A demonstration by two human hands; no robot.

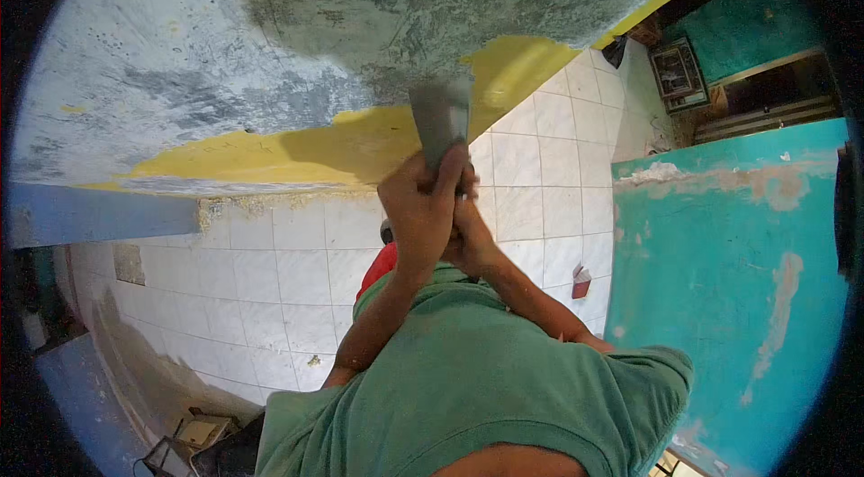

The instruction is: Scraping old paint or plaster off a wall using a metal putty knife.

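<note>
A wide-bladed paint scraper (442, 109) points up at the wall, its blade lying over the border between yellow paint (364, 146) and bare grey plaster (317, 25). My left hand (418, 207) is wrapped around the scraper's grip, thumb extended toward the base of the blade. My right hand (472, 234) clasps the grip too, partly behind the left one. Both hands hide the handle. Blur softens the blade, and whether its edge touches the plaster is hard to tell. Shadow covers much of the plaster above.
Pale floor tiles (297, 274) spread below, with a small red box (580, 284) on them. At right stands a patched turquoise wall (715, 261); beyond it is a framed picture (678, 75). Blue-painted surfaces (108, 210) lie left. Assorted objects (202, 433) sit at lower left.
</note>
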